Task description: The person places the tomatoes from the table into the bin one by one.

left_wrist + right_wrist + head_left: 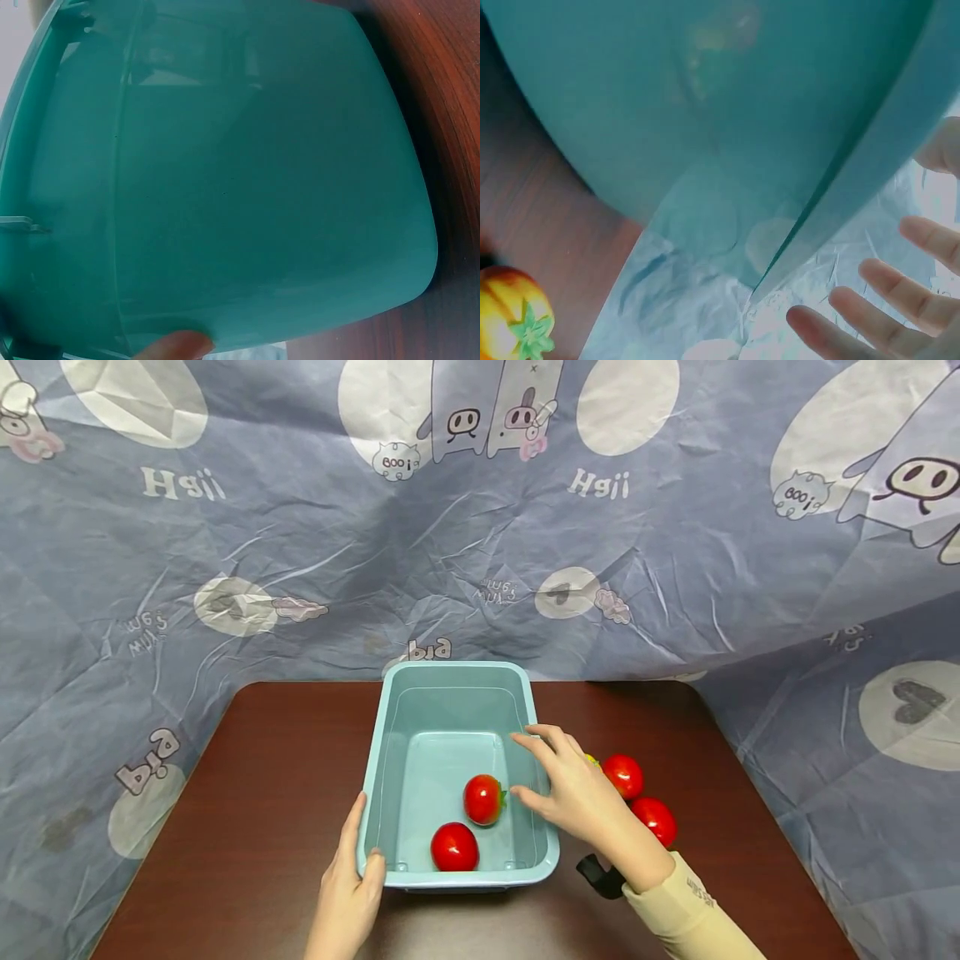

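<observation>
A light blue-green plastic bin (457,760) stands on the table, with two red tomatoes inside. One tomato (482,800) shows a green stem; the other tomato (454,847) lies closer to the near wall. At the bin's near left corner, my left hand (348,889) grips the rim, thumb on top and fingers along the outer wall. My right hand (581,793) hovers over the right rim, fingers spread and holding nothing. In the right wrist view its fingers (900,289) are apart beside the bin's wall (667,97).
Right of the bin lie a red tomato (622,776), another red tomato (654,822) and, partly hidden by my right hand, a yellow fruit (514,315) with a green leafy top. A black band (602,877) sits at my right wrist. Printed grey-blue cloth (450,543) hangs behind the brown table (300,752).
</observation>
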The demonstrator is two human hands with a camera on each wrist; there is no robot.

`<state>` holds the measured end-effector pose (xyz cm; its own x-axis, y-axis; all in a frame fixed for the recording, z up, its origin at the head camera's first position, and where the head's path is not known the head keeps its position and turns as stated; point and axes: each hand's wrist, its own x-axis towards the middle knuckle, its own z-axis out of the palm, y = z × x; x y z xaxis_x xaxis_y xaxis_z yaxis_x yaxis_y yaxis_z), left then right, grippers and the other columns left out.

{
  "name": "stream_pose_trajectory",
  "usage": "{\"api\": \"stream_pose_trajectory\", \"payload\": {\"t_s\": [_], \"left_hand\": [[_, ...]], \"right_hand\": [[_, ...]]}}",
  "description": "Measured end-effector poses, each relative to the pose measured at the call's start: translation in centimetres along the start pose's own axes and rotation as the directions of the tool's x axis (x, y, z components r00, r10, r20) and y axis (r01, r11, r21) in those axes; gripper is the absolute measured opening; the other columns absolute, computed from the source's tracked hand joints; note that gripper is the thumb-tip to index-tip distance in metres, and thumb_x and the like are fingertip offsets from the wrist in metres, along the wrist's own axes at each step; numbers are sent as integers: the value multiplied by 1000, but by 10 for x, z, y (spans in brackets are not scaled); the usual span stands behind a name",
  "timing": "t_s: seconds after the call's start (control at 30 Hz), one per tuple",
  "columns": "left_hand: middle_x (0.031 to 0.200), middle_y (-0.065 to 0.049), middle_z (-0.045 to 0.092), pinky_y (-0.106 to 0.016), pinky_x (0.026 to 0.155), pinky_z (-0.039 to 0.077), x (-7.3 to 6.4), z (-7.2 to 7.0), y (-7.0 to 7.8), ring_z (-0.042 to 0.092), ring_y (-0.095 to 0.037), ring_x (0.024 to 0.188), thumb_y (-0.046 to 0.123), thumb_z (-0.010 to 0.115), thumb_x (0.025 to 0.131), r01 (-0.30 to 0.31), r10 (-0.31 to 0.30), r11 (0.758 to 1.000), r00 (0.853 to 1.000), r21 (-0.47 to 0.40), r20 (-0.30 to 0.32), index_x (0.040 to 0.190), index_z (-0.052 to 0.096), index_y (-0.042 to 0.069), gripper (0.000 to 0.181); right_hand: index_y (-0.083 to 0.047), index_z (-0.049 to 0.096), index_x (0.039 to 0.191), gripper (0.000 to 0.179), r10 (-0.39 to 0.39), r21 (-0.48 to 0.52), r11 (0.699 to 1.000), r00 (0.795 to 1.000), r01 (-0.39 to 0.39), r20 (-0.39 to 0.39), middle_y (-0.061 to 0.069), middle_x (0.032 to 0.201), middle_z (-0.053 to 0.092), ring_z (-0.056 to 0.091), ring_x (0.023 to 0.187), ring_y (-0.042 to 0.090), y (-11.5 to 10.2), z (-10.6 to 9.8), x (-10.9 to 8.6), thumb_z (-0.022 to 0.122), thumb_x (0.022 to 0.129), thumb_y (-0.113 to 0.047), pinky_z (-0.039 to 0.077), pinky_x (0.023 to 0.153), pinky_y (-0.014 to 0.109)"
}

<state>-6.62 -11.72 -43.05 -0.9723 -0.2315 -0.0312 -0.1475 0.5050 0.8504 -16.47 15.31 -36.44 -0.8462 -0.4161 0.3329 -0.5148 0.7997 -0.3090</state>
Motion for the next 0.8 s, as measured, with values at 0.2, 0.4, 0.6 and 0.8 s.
{"api": "stream_pose_trajectory", "payload": {"t_s": [0.2,0.4,0.6,0.8], "left_hand": [[156,-8,40,-56,99,41,0,1,-1,51,-34,131,10,43,94,0,0,1000,1000,-5,1,156,20,39,73],[155,-9,41,-55,100,42,1,2,-1,53,-34,130,9,44,94,-7,7,1000,1000,-7,-5,157,20,38,73],[155,-9,41,-55,99,42,1,2,-1,54,-34,129,10,44,93,-13,13,1000,1000,-4,-9,157,20,38,73],[155,-9,41,-55,99,42,1,1,-1,53,-34,129,9,44,93,-22,22,1000,1000,-2,-16,157,21,37,73]], "right_hand": [[-12,58,135,60,55,16,998,998,-54,-10,11,135,53,54,118,32,13,-6,-8,80,80,-25,56,83,44],[-12,59,133,56,104,22,994,994,-103,-28,12,133,54,53,118,35,29,-9,-20,77,82,-21,52,88,52],[-11,59,132,54,140,14,990,990,-139,-34,12,130,55,54,116,36,44,-10,-36,76,82,-19,52,88,53],[-8,59,132,54,190,-9,982,982,-191,-11,15,131,53,52,117,38,55,-8,-53,75,82,-22,49,91,56]]}}
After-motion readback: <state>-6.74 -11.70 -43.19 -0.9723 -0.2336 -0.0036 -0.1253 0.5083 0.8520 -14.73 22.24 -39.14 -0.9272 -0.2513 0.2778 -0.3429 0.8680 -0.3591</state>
